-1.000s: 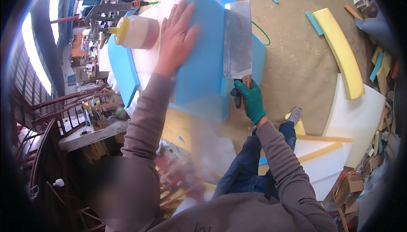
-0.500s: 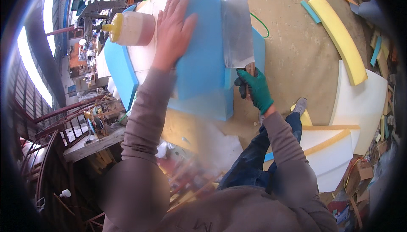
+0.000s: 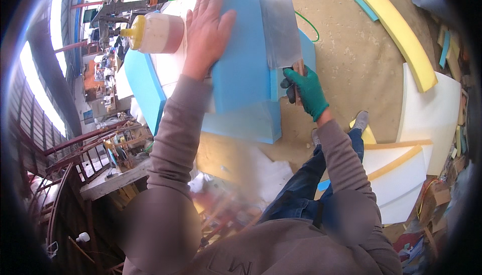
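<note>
The right hand (image 3: 307, 88), in a green glove, was wrapped round the wooden handle (image 3: 297, 69) of a broad knife (image 3: 282, 26), fingers curled fully closed; the wide metal blade lay along the right side of a blue foam block (image 3: 238, 59), though whether its edge had bitten in could not be told; compared with a second earlier, hand and knife had slid farther from the body along that side, while the left hand (image 3: 207, 30) had stayed put; bare and flat, fingers spread, that hand gripped nothing and pressed on the block, which seemed to leave the foam steadied while the blade's place shifted; a bottle (image 3: 161, 34) with a yellow cap was just beside the left hand; well to the right, a curved yellow foam strip (image 3: 401, 39) lay partly over a white sheet (image 3: 431, 114).
</note>
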Tool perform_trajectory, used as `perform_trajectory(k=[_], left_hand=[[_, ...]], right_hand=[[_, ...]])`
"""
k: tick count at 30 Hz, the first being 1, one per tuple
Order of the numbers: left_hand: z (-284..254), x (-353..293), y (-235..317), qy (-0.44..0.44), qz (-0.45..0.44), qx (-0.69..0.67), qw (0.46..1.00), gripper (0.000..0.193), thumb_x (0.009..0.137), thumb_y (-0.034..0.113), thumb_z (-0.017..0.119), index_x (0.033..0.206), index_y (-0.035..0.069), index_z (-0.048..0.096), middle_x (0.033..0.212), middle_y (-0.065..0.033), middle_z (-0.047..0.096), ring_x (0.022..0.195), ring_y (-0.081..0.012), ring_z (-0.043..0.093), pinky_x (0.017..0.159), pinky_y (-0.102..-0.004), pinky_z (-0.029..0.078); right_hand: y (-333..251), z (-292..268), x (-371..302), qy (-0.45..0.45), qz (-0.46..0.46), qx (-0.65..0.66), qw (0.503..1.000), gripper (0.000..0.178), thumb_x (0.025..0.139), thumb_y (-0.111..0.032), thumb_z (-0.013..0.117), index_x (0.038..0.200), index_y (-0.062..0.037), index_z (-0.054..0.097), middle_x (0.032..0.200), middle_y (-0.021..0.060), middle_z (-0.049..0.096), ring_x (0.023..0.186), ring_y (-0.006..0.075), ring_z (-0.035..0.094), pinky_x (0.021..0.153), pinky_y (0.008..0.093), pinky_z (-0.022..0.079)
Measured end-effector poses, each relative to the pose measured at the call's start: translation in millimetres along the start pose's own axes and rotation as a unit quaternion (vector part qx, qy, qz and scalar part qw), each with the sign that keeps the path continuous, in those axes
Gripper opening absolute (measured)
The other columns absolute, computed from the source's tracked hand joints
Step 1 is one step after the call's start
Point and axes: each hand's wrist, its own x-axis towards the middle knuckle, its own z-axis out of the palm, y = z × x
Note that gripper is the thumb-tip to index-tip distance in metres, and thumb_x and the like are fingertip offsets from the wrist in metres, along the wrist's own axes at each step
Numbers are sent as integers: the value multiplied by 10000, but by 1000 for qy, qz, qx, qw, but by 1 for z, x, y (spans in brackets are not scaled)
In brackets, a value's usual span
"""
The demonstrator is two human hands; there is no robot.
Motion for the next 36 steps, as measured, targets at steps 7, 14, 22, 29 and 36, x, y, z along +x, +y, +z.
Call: perform_trajectory(k=[7,14,22,29,36], left_hand=[[-1,1,-2,2,6,2,1000,681,1003,416,510,1633,161,468,1754,-170,342,1630,-395,276,1308,-632,151],[3,3,-21,-10,32,43,999,673,1061,465,503,1664,171,446,1774,-126,316,1642,-329,281,1323,-591,137],[2,6,-23,-11,21,41,999,690,1048,454,512,1671,169,430,1777,-123,312,1636,-340,295,1319,-592,143],[2,3,-26,-15,21,26,999,701,1036,461,509,1670,171,435,1781,-111,309,1636,-344,294,1318,-600,138],[9,13,-26,-45,2,-236,971,524,1096,315,509,1586,131,488,1600,-189,494,1457,-315,487,1211,-509,337]], right_hand=[[-15,-2,36,-29,-37,-24,999,314,979,-293,775,1116,-40,650,841,109,720,515,164,600,441,344,475],[-17,0,54,-7,-38,-101,994,388,957,-380,736,1064,-10,688,784,90,692,555,168,598,492,352,478],[-25,10,65,-9,-26,-96,995,366,950,-357,716,1062,-10,682,826,91,722,578,168,616,503,352,494],[-40,16,71,-15,-39,-88,995,299,977,-283,751,1109,-40,636,886,122,744,587,143,620,486,334,513],[-41,21,53,5,-65,-118,991,324,959,-306,712,1030,10,708,881,100,746,691,192,694,598,359,546]])
